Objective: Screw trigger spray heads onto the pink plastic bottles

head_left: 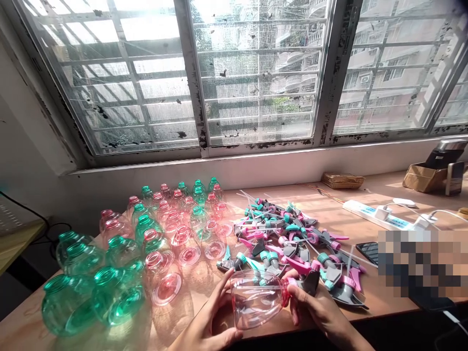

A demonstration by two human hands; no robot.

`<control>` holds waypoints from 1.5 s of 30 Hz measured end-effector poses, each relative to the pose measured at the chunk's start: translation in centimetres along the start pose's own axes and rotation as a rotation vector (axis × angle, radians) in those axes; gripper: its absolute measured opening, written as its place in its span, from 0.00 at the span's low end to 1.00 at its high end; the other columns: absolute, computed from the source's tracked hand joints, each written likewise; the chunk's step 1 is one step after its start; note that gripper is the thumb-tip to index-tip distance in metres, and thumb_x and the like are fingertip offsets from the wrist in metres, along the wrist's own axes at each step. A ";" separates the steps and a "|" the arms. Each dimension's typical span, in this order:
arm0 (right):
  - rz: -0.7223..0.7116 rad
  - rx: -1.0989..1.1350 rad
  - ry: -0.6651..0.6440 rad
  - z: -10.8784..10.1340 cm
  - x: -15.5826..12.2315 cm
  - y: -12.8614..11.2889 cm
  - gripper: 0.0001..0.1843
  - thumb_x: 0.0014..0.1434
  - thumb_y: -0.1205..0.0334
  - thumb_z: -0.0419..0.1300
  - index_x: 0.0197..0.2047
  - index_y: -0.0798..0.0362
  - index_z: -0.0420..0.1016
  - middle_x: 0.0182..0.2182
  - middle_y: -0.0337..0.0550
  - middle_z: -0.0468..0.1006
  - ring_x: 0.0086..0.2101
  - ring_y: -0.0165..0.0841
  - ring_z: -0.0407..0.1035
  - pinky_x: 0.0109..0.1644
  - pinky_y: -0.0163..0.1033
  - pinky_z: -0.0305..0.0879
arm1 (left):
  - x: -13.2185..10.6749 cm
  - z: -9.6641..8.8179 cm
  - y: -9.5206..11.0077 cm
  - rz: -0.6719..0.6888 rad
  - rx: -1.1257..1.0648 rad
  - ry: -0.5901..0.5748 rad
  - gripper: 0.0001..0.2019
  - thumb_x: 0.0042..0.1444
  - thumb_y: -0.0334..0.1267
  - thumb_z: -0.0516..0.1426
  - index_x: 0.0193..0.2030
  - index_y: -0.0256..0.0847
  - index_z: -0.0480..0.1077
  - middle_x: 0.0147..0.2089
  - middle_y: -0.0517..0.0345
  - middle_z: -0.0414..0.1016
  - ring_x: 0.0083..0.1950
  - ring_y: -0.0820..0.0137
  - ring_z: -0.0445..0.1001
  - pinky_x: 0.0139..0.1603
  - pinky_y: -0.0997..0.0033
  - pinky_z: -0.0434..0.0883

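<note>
A clear pink spray bottle [252, 304] lies on its side just above the table's front edge, its neck pointing right. My left hand [215, 314] is wrapped round the bottle's base end, thumb below and fingers above. At the neck, my right hand [310, 302] grips the pink collar of a grey and pink trigger spray head [309, 278], which sits at the bottle's mouth. A thin pale line, like a dip tube, shows inside the bottle. Whether the collar is fully screwed on cannot be made out.
Open green bottles [66, 307] and pink bottles [166, 282] stand in rows at the left. Behind my hands lies a heap of trigger spray heads [285, 224]. A power strip [376, 217], a phone [367, 252] and a brown packet [342, 180] are at the right, below the windows.
</note>
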State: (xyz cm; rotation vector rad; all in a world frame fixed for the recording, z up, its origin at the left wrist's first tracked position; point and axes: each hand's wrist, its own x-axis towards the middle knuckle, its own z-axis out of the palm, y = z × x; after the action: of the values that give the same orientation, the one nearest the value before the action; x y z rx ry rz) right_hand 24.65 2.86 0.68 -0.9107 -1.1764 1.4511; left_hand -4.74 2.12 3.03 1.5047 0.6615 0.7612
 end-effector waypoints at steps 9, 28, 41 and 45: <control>-0.011 0.011 -0.020 0.1 0.0 -0.2 0.22 0.59 0.41 0.67 0.42 0.50 0.70 0.22 0.36 0.80 0.18 0.32 0.73 0.25 0.36 0.68 | -0.5 -0.5 -0.3 -0.044 0.090 0.030 0.41 0.62 0.44 0.64 0.75 0.63 0.46 0.81 0.65 0.44 0.80 0.52 0.43 0.79 0.44 0.44; 0.007 0.048 -0.064 -0.1 -0.1 -0.1 0.24 0.59 0.40 0.68 0.43 0.51 0.70 0.23 0.37 0.80 0.19 0.30 0.71 0.24 0.36 0.69 | -0.1 -0.5 -0.1 -0.060 0.132 0.012 0.44 0.59 0.46 0.66 0.76 0.58 0.47 0.81 0.62 0.44 0.81 0.48 0.38 0.79 0.43 0.42; 0.028 0.060 -0.072 -0.6 -0.2 0.3 0.23 0.58 0.40 0.68 0.41 0.51 0.71 0.24 0.39 0.81 0.21 0.32 0.72 0.26 0.37 0.68 | -0.4 -0.4 -0.1 -0.040 0.067 0.022 0.48 0.57 0.44 0.68 0.76 0.61 0.45 0.80 0.61 0.48 0.80 0.50 0.45 0.79 0.45 0.46; 0.024 0.065 -0.071 -0.6 -0.3 0.4 0.22 0.59 0.42 0.69 0.42 0.51 0.71 0.24 0.38 0.81 0.21 0.31 0.72 0.26 0.36 0.68 | -0.6 -0.5 -0.1 -0.077 0.120 0.045 0.45 0.58 0.44 0.67 0.75 0.60 0.48 0.81 0.64 0.44 0.80 0.48 0.41 0.79 0.45 0.44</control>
State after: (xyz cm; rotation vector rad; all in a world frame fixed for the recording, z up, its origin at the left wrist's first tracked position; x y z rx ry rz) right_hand 25.21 2.74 0.14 -0.8376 -1.1669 1.5428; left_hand -5.50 1.97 2.92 1.5652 0.8071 0.7086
